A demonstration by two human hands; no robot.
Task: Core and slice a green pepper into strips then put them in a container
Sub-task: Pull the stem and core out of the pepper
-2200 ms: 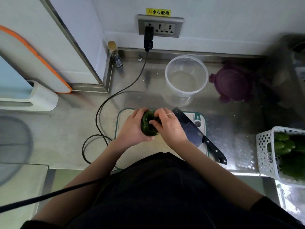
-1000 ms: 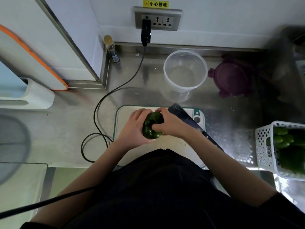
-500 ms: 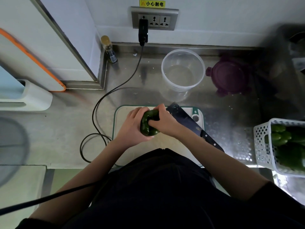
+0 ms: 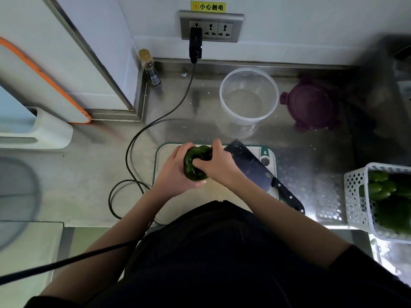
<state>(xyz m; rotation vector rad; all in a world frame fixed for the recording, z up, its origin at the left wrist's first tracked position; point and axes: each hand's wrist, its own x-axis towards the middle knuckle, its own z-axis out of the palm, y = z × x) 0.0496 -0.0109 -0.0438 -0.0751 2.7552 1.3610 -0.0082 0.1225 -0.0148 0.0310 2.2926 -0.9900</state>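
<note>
From the head view, I hold the green pepper [image 4: 195,163] over the cutting board [image 4: 163,156], which lies at the near edge of the counter [image 4: 93,174]. My left hand [image 4: 178,174] cups the pepper from its left side and beneath, fingers curled round it. My right hand [image 4: 219,164] grips it from the right, fingers curled and dug into its top, thumb pointing toward the far edge. I cannot tell whether the core is loose. The knife [image 4: 260,174] lies flat on the board's right part, just beside my right wrist, blade toward the far edge and black handle running off the board toward the near right. Beyond the board, toward the far edge, stands the clear round container [image 4: 249,96], open, with the purple lid [image 4: 311,105] just beside it on the right. At the right edge sits a white perforated basket [image 4: 355,196] with more green peppers [image 4: 382,190] in it. A black cable [image 4: 155,121] runs from the wall socket [image 4: 211,27] across the counter and loops left of the board. A small bottle [image 4: 150,67] stands in the far corner
</note>
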